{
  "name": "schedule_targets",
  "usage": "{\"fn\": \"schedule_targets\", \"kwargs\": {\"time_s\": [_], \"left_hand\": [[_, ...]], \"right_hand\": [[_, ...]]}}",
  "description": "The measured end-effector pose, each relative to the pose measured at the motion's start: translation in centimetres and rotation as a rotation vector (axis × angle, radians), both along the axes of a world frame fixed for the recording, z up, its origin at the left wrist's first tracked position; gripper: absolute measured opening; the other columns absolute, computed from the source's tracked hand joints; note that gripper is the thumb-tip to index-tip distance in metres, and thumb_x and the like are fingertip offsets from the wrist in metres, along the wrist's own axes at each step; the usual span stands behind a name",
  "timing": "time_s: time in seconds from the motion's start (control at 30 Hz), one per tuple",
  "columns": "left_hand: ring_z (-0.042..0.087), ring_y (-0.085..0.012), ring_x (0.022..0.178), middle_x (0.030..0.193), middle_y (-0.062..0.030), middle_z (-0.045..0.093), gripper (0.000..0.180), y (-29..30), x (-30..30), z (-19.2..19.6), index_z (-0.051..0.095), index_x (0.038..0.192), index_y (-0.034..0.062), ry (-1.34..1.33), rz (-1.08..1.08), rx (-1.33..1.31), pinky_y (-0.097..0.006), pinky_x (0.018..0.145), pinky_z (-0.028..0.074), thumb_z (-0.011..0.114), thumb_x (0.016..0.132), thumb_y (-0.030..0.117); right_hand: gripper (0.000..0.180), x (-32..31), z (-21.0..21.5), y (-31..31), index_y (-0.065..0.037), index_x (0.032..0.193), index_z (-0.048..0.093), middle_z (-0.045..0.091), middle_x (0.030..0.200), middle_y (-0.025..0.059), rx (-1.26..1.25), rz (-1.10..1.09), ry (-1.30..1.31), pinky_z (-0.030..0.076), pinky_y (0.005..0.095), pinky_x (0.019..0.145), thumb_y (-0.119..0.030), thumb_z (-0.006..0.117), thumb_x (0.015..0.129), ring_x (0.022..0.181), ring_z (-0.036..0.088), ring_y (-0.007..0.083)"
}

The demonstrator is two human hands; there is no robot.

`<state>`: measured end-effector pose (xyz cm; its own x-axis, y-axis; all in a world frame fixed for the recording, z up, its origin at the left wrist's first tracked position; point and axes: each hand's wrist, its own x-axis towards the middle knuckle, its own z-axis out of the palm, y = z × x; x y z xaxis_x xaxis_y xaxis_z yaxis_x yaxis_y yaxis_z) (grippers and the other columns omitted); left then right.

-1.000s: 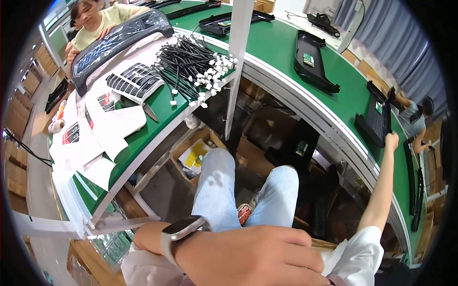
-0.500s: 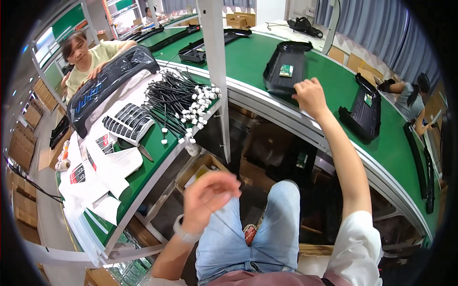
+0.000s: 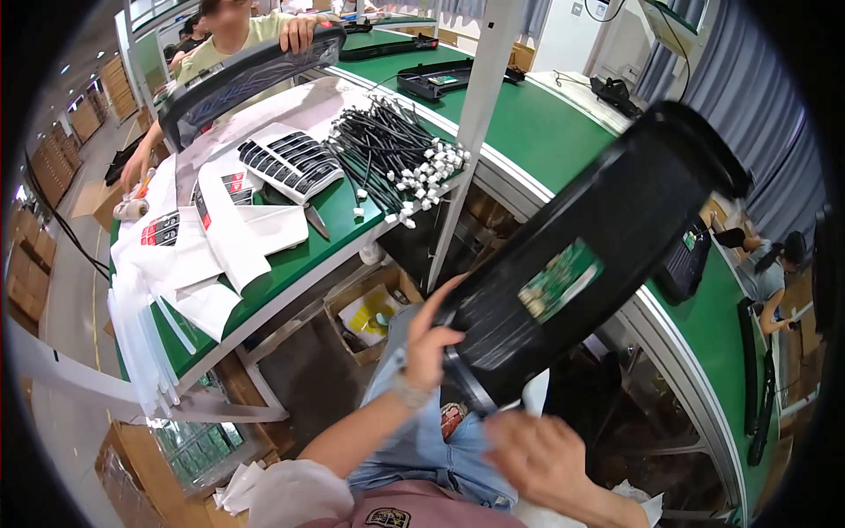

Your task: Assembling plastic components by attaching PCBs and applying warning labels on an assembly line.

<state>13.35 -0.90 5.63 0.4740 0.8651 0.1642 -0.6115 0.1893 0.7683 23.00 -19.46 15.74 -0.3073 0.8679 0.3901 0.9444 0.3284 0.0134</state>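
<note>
Black housing (image 3: pixel 629 198) held aslant above a seated worker's lap

Long shallow shell, hollow face turned to the worker. Lower end near the knees; upper end raised off to the right, partly covering the curved green worktop (image 3: pixel 715 330) from view. Inside the shell, nearer the lower end, a green circuit board (image 3: pixel 561 280).

Left hand (image 3: pixel 427 349): closed on the shell's lower-left corner, thumb on the near edge, other fingers along the side and partly hidden. Pale band at the wrist.

Right hand (image 3: pixel 541 453): low over the lap, just below the shell's lower end. Smeared by motion, fingers loosely bent; I cannot tell whether they touch the shell or hold anything.

On the curved worktop, beyond the raised shell, a second housing (image 3: pixel 682 268) with its own small board.

Left side, a second worktop (image 3: pixel 286 271), also green: heap of black cables (image 3: pixel 374 136) with white connectors, sheet of black labels (image 3: pixel 290 163), loose white paper (image 3: pixel 277 231), a metal blade (image 3: pixel 318 222) poking out beside it.

Across from these, a co-worker in pale yellow, one hand (image 3: pixel 299 33) on top of a dark panel (image 3: pixel 251 81) stood on edge.
</note>
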Motion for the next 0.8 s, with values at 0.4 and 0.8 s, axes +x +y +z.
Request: {"fn": "schedule_targets", "kwargs": {"time_s": [0.4,0.8], "left_hand": [[0.056,-0.0228,0.121,0.127,-0.0114,0.062,0.070,2.9,-19.3,-12.8,0.060,0.128,-0.0019,0.603,-0.407,-0.111,-0.030,0.106,0.040,0.049,0.059,0.008],[0.065,-0.0255,0.095,0.100,-0.0109,0.067,0.021,4.2,-17.9,-3.7,0.068,0.105,0.0024,0.808,0.172,0.709,-0.033,0.085,0.051,0.065,0.084,0.008]], "right_hand": [[0.027,2.7,2.3,25.2,-0.008,0.111,0.065,0.062,0.089,0.0104,0.269,0.021,0.037,0.053,0.0400,0.068,-0.008,0.061,0.084,0.078,0.063,0.0304],[0.005,3.9,0.0,42.5,-0.009,0.071,0.070,0.063,0.082,0.0053,0.436,-0.068,-0.368,0.044,0.0427,0.085,-0.010,0.066,0.070,0.094,0.059,0.0239]]}}
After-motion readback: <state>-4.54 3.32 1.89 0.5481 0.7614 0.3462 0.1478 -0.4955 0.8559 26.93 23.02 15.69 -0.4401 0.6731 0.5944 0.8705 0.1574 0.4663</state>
